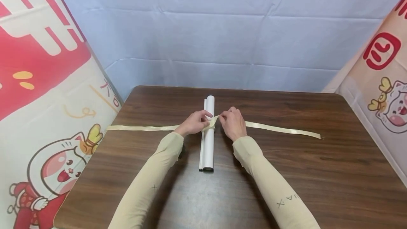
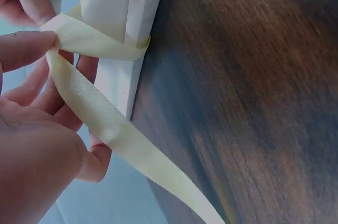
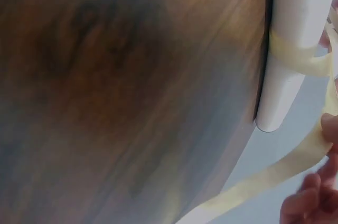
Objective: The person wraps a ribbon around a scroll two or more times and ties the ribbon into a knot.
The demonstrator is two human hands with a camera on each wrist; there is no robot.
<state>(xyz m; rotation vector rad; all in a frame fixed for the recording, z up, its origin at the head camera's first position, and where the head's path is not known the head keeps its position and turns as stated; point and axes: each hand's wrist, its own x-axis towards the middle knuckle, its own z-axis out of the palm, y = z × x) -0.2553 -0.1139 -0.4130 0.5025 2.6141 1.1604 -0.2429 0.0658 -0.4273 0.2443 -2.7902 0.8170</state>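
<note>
The left hand [image 1: 193, 123] and the right hand [image 1: 233, 123], partly curled, pinched the ribbon [image 1: 283, 129] looped around the white roll [image 1: 208, 147] on the bench [image 1: 286, 172]; even, gentle pulling, keeping it flat, seemed best

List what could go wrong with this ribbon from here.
The ribbon could slip loose: the left hand and right hand hold it, and no tightened knot shows. Its loop might slide along the smooth white roll. Its left tail, reaching the edge of the table, might drop over it.
</note>
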